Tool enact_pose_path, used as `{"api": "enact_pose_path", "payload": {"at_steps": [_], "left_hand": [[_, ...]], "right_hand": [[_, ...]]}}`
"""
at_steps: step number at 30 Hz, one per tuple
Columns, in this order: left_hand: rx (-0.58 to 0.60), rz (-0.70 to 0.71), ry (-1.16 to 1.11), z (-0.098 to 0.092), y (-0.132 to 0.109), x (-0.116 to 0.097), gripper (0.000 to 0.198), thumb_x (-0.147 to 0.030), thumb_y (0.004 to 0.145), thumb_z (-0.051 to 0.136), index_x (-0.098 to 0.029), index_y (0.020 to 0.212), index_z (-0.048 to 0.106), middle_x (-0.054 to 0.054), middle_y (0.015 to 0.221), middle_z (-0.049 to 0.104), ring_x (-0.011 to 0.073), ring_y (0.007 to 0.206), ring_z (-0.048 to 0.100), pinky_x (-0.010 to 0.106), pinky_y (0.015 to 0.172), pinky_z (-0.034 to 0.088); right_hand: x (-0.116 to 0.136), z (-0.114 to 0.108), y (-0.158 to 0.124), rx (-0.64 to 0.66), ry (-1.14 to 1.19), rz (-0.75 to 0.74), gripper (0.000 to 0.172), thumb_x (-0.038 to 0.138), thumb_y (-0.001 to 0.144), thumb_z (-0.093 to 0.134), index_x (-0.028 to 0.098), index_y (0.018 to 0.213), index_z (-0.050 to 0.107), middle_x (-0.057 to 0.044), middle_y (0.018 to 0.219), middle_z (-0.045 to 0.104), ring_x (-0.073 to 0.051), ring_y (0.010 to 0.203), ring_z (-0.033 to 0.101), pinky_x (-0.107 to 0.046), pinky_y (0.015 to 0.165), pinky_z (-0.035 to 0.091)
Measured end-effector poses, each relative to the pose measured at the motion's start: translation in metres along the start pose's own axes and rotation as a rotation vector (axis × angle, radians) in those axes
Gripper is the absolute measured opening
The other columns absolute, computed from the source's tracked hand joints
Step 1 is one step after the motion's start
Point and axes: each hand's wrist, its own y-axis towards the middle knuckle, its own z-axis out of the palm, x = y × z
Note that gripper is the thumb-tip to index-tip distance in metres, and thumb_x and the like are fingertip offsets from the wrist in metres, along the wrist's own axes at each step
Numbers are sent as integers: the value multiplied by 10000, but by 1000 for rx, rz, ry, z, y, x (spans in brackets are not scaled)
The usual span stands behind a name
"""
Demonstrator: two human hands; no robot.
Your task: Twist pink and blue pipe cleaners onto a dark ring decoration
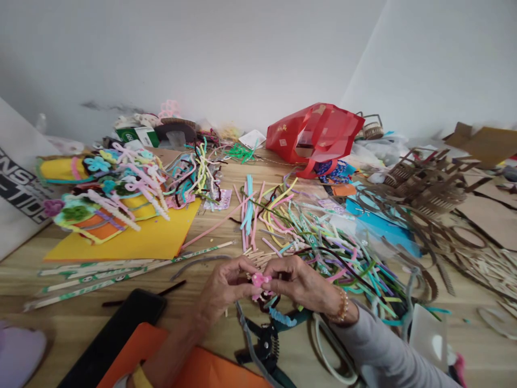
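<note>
Close work at a crowded wooden table: a small pink pipe-cleaner twist at the near edge of the clutter, pinched from both sides between the clenched fingers of the left hand and the right hand, the two hands almost meeting around it. A gold beaded bracelet on the right wrist, a grey sleeve along the right arm, a yellow band near the left wrist. Just below the hands, green-handled pliers lying on the wood. Just beyond the fingertips, a loose heap of multicoloured pipe cleaners and short wooden sticks. To the left, finished pipe-cleaner flowers on yellow card, beside long printed strips. Near left, a black tablet and an orange folder. Far off, a red gift bag; to the right, cut cardboard shapes.
</note>
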Motion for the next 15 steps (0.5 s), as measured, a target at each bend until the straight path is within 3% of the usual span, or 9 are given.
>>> {"api": "enact_pose_path", "payload": {"at_steps": [9, 15], "left_hand": [[-59, 7, -57, 2, 1, 3, 149, -116, 606, 763, -149, 719, 673, -12, 698, 618, 118, 603, 574, 229, 580, 470], [-36, 26, -79, 1, 1, 4, 124, -139, 641, 749, -154, 742, 679, -9, 710, 618, 118, 602, 580, 235, 597, 469]], "right_hand": [[10, 6, 0, -113, -102, -25, 186, 258, 875, 562, 134, 785, 668, -5, 698, 625, -102, 626, 518, -193, 577, 361], [11, 7, 1, -137, -103, 29, 216, 291, 875, 556, 138, 775, 669, -13, 690, 633, -104, 609, 521, -196, 555, 366]]}}
